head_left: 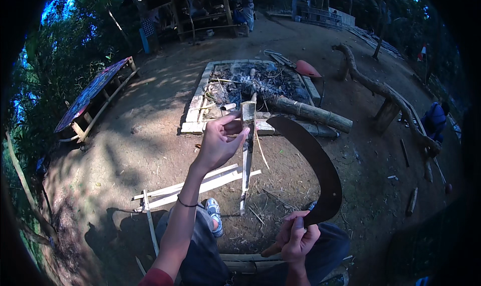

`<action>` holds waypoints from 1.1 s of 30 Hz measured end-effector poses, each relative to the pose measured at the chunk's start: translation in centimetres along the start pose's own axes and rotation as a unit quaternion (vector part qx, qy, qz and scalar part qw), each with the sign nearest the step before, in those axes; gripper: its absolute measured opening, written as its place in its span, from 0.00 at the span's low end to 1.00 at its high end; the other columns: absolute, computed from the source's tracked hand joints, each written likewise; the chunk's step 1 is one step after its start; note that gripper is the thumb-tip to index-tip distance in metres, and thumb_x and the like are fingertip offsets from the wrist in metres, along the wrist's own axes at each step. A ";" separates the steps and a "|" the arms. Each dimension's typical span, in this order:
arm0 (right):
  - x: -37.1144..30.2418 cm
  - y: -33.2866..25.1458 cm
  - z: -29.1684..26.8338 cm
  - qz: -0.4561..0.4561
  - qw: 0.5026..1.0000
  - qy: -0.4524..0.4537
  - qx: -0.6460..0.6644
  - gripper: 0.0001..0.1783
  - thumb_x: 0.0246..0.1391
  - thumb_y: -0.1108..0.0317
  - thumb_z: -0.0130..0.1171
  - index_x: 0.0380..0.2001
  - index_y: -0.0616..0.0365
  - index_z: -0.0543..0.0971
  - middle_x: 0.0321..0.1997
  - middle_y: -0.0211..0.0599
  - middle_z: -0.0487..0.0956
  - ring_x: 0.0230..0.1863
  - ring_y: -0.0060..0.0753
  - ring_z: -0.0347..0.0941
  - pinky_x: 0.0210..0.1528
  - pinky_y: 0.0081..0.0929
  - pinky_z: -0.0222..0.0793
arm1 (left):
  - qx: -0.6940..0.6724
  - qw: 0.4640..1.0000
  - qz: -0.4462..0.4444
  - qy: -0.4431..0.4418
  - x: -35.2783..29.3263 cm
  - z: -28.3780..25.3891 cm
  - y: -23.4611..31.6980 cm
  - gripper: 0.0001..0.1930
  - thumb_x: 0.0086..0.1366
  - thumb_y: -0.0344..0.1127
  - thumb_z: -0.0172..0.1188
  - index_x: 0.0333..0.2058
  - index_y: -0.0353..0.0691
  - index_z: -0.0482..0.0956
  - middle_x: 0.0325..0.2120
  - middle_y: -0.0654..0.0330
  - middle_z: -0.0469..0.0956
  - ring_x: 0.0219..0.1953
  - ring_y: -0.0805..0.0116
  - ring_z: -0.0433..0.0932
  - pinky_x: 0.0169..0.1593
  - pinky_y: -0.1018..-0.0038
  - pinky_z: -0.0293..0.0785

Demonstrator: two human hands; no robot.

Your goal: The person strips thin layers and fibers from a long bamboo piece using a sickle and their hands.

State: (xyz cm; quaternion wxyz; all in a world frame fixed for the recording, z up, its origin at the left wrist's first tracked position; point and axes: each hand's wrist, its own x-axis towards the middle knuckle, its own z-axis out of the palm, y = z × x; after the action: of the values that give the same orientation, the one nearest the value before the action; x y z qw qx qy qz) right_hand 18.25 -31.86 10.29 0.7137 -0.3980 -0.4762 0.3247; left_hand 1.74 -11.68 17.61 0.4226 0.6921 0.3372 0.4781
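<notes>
My left hand [223, 140] is closed around the upper part of a split bamboo strip [247, 153], which stands nearly upright in front of me with its lower end near the ground. In my right hand [295, 236] is the wooden handle of a sickle [320, 171]. Its broad dark blade curves up and over to the left, the tip close to the bamboo strip but seemingly apart from it. Several pale split bamboo strips [200, 187] lie on the ground beside my left shoe [214, 217].
Ahead, a block-edged fire pit [196, 114] holds ash, smoke and a thick bamboo log [313, 114] across its near corner. A red rounded object [306, 69] rests at its far right. A low bench [95, 93] stands left, a crooked branch rail [373, 85] right. A person [435, 120] crouches far right.
</notes>
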 end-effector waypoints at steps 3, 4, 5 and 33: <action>-0.7 1.0 0.1 -0.005 0.999 -0.017 -0.033 0.13 0.67 0.65 0.42 0.32 0.64 0.70 0.12 0.24 0.63 0.10 0.10 0.54 0.11 0.15 0.48 | -0.026 0.999 0.041 0.020 0.4 0.1 -0.7 0.18 0.62 0.22 0.60 0.50 0.22 0.72 0.40 0.52 0.81 0.39 0.76 0.79 0.43 0.83 0.78; -0.9 1.4 0.2 -0.005 0.999 -0.023 -0.048 0.13 0.67 0.66 0.43 0.32 0.64 0.70 0.12 0.24 0.63 0.10 0.10 0.55 0.11 0.15 0.48 | -0.014 0.999 0.045 0.025 0.5 0.0 -0.9 0.17 0.62 0.23 0.60 0.49 0.22 0.73 0.38 0.53 0.82 0.37 0.77 0.79 0.40 0.83 0.78; -1.1 2.1 0.3 -0.008 0.998 -0.024 -0.051 0.13 0.67 0.66 0.44 0.33 0.64 0.71 0.12 0.24 0.64 0.10 0.11 0.57 0.12 0.14 0.49 | -0.001 0.998 0.049 0.031 0.6 -0.2 -1.2 0.17 0.62 0.24 0.61 0.48 0.21 0.73 0.36 0.53 0.82 0.35 0.78 0.79 0.37 0.84 0.78; 0.0 9.5 3.3 -0.106 0.953 -0.044 -0.282 0.10 0.47 0.79 0.54 0.36 0.65 0.75 0.20 0.42 0.74 0.18 0.38 0.75 0.21 0.30 0.69 | 0.005 0.994 0.074 0.076 1.5 -0.6 -1.9 0.12 0.60 0.18 0.59 0.42 0.17 0.76 0.32 0.54 0.81 0.35 0.78 0.78 0.35 0.87 0.76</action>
State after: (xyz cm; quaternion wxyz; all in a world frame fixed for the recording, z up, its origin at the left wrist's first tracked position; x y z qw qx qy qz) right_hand 14.39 -26.51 2.71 0.5815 -0.5156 -0.6184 0.1171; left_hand 1.51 -9.38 16.55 0.3554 0.6789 0.3185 0.5580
